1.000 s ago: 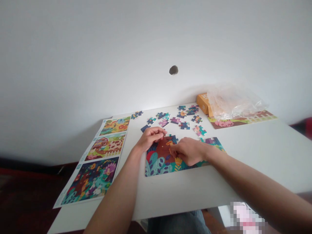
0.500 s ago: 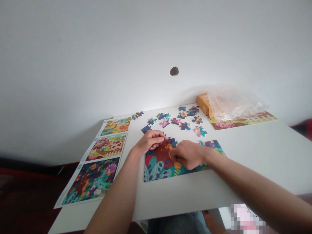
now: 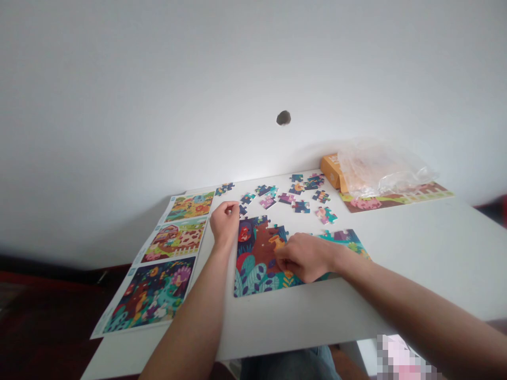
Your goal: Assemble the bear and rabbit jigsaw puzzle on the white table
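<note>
A partly joined puzzle point(image 3: 257, 258) lies on the white table, with a brown tree, teal leaves and an orange animal on it. My left hand point(image 3: 225, 221) is at its upper left corner, fingers curled, beside a dark blue piece point(image 3: 242, 211); what the fingertips hold, if anything, is hidden. My right hand point(image 3: 303, 257) rests over the puzzle's middle with its fingers bent down, covering part of the picture. Beyond the puzzle lie several loose pieces, among them a purple piece point(image 3: 287, 198) and a pink and teal piece point(image 3: 326, 214).
On the left lies a sheet with three printed pictures point(image 3: 150, 295). At the back right are an orange box point(image 3: 331, 170), a clear plastic bag point(image 3: 380, 169) and a farm puzzle point(image 3: 400, 197). The wall behind has a round hole point(image 3: 283, 117).
My left hand has moved left and slightly up off the puzzle's upper edge, uncovering its upper left part with a red figure. My right hand has shifted only slightly.
</note>
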`<move>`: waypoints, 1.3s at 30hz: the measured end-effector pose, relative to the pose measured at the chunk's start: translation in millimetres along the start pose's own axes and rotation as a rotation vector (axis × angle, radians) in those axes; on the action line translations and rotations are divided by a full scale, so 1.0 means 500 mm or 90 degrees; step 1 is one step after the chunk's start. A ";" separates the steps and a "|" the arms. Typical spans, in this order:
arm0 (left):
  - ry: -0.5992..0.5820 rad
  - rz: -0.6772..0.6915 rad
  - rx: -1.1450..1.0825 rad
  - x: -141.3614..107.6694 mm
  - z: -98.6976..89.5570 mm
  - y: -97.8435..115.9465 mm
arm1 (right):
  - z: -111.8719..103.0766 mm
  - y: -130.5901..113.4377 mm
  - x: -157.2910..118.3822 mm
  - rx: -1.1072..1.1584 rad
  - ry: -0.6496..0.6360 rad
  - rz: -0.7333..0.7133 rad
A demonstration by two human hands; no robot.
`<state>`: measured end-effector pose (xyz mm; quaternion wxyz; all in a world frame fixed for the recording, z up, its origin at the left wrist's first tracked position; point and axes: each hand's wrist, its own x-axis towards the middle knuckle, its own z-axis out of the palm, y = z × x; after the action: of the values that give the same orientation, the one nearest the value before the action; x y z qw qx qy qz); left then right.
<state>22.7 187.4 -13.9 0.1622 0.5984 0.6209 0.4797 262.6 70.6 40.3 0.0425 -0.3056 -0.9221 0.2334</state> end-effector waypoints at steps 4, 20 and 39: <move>-0.151 0.220 0.077 -0.021 0.004 0.028 | 0.004 -0.002 0.002 -0.008 0.001 -0.019; -0.416 0.354 0.145 -0.050 0.011 0.059 | 0.015 0.005 0.004 0.005 0.018 -0.029; -0.138 -0.030 0.369 -0.018 -0.010 0.029 | 0.001 -0.008 -0.002 0.036 -0.014 -0.034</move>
<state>29.5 174.9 -3.4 0.0611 0.6530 0.7244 0.2123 261.0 67.2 42.0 0.0475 -0.2769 -0.9235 0.2613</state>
